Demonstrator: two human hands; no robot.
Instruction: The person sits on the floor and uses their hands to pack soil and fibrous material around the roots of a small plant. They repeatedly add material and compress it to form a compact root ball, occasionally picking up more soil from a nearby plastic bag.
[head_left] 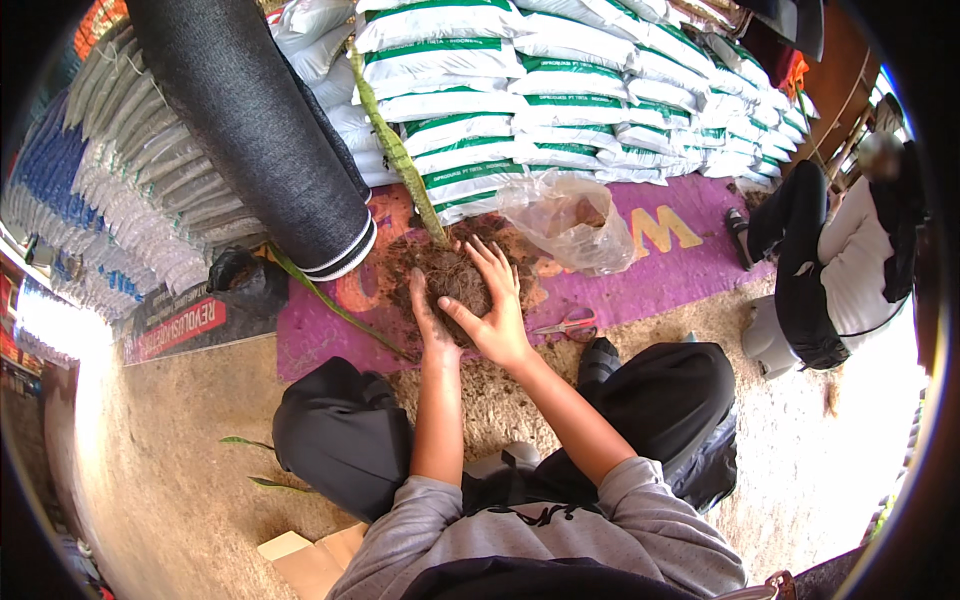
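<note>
Between my two hands is a dark brown, fibrous root ball point(462, 278) of a snake plant. A long green mottled leaf point(392, 145) rises from its far side and leans away toward stacked sacks. My left hand point(430, 318) presses on the left side with its fingers stretched forward. My right hand point(494, 305) cups the right side, fingers apart and thumb across the near face. Loose dark soil lies around the roots on a purple printed sheet point(670, 270). The underside of the root ball is hidden.
Red-handled scissors point(570, 324) lie right of my hands. Beyond them sits a clear plastic bag point(580, 235) with brown material. A thick black fabric roll point(255, 130) leans at left, near a black plastic bag point(245, 275). White-green sacks point(570, 85) stand behind; another person point(845, 240) sits at right.
</note>
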